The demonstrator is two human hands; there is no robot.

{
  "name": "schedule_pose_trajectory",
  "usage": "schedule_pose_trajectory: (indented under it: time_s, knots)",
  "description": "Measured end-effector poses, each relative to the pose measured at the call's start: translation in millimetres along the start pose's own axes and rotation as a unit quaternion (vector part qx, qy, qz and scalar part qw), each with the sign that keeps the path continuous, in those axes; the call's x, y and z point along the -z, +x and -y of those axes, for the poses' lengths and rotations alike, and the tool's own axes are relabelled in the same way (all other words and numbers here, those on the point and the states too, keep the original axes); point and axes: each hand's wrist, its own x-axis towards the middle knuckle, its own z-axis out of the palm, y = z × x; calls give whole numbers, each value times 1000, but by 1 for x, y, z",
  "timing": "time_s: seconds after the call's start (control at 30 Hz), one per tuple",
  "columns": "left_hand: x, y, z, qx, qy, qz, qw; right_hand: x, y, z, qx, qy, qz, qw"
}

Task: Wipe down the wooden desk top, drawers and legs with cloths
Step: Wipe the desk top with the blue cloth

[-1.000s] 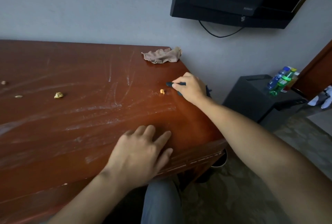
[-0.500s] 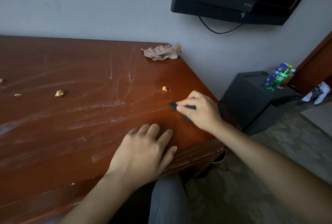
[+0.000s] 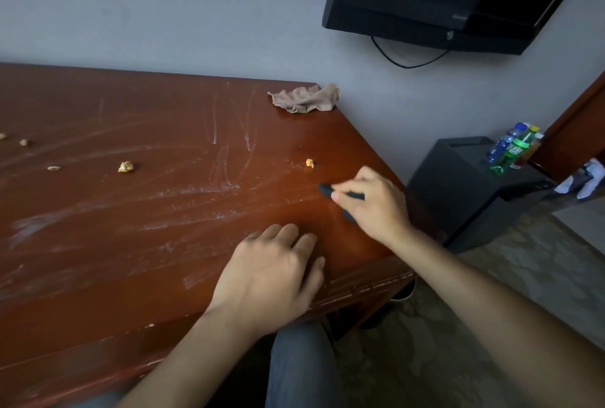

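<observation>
Reddish wooden desk top (image 3: 137, 217) across left and centre of frame, streaked with pale smears. Left hand (image 3: 271, 280) flat on it at lower centre, fingers straight, close together. Right hand (image 3: 373, 204) at centre right, fingers curled, pinching a dark cloth (image 3: 327, 190) against the surface. Crumpled tan cloth (image 3: 304, 99) at upper centre, on the far corner. Yellow crumbs (image 3: 126, 166) at mid left.

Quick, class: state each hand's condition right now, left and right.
Left hand: open, resting flat on the desk top.
Right hand: closed on a dark cloth.
</observation>
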Motion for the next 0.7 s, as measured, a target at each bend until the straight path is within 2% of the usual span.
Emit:
schedule_pose_trajectory:
  time_s: [0.13, 0.23, 0.53, 0.7]
  knots:
    - [5, 1, 1, 42, -54, 0, 998, 23, -69, 27, 80, 61, 35, 994]
    - [5, 1, 1, 41, -65, 11, 997, 24, -63, 30, 97, 77, 65, 990]
    - [5, 1, 0, 38, -61, 31, 997, -28, 76, 13, -5, -23, 14, 1000]
    - [5, 0, 0, 35, -64, 22, 997, -29, 57, 24, -16, -47, -4, 999]
